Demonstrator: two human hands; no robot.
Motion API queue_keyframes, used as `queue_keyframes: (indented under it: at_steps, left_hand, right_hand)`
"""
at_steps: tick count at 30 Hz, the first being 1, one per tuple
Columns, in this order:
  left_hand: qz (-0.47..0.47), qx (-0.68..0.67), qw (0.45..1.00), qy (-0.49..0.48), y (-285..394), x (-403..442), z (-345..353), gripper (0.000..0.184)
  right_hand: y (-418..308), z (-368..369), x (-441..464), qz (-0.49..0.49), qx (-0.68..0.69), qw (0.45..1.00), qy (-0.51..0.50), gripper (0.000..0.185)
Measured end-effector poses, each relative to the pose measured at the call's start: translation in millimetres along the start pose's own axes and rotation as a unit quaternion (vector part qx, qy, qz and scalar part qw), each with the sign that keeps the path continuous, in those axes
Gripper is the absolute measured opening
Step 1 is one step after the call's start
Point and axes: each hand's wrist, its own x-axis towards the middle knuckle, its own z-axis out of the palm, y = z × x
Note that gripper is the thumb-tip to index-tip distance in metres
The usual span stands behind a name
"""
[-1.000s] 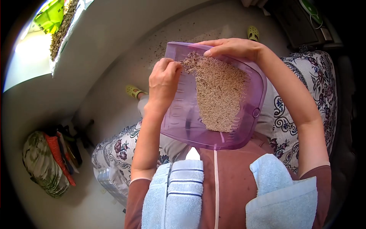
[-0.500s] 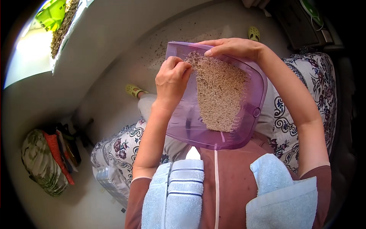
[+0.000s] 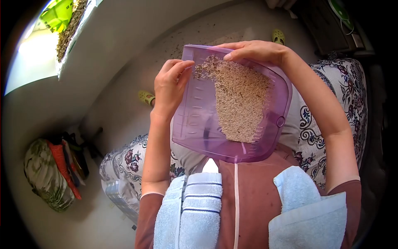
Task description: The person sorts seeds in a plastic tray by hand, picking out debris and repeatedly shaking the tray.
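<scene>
A see-through purple plastic tray point(image 3: 190, 137) is held tilted above my lap. Across its middle and right side spreads a layer of small beige grains point(image 3: 240, 99), mixed with darker bits toward the far end. My right hand point(image 3: 257, 52) grips the far rim, thumb inside over the grains. At the tray's far left edge is my left hand point(image 3: 172, 83), its fingertips drawn together in a pinch. Whatever may be between those fingertips is too small to make out. A small cluster of darker grains point(image 3: 201, 72) lies just right of them.
Dark specks point(image 3: 178, 50) are scattered on the floor beyond the tray. Patterned fabric point(image 3: 338, 95) covers the seat on both sides of me. A bright green container point(image 3: 56, 16) stands at upper left beside a heap of dry brown material point(image 3: 68, 33). Bags point(image 3: 45, 174) lie at left.
My left hand has moved left from over the grains to the tray's edge. Some dark grains now lie farther left, apart from the main layer. My right hand keeps its hold.
</scene>
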Motion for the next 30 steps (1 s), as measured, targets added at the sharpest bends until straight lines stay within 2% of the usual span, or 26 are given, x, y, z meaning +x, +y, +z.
queue_keyframes:
  at_steps: [3, 6, 9, 15, 18, 21, 27, 30]
  left_hand:
    - [0.086, 0.094, 0.992, -0.007, -1.8, 6.4, 2.9, 0.008]
    - [0.084, 0.133, 0.987, -0.028, -4.4, 5.0, 1.0, 0.009]
    - [0.071, 0.113, 0.99, -0.045, -3.9, 2.2, -1.2, 0.009]
    - [0.064, 0.122, 0.99, -0.013, 4.9, 2.0, 8.3, 0.011]
    - [0.033, 0.123, 0.992, -0.009, 1.2, -0.3, 12.5, 0.011]
    - [-0.019, 0.073, 0.997, -0.023, 3.5, -1.6, 6.9, 0.009]
    - [-0.039, -0.019, 0.998, -0.035, -6.9, -6.1, -2.3, 0.007]
    - [-0.083, -0.08, 0.993, -0.036, -10.7, -7.9, -5.4, 0.01]
  right_hand:
    - [-1.2, -0.2, -0.4, 0.004, -0.011, 1.0, 0.006, 0.063]
    - [0.1, -0.6, 1.4, 0.001, 0.008, 1.0, -0.006, 0.062]
    - [4.2, -2.2, 3.2, 0.003, 0.02, 1.0, -0.006, 0.061]
    - [0.0, 0.4, -0.3, 0.006, 0.041, 0.999, -0.017, 0.061]
    - [1.6, 0.6, -0.3, -0.002, 0.029, 1.0, -0.01, 0.061]
    - [2.3, 0.7, -0.3, 0.0, 0.02, 1.0, -0.005, 0.061]
    - [0.4, 2.3, -3.1, 0.0, 0.017, 1.0, -0.004, 0.062]
    - [3.1, 1.8, -1.4, 0.003, 0.017, 1.0, 0.005, 0.062]
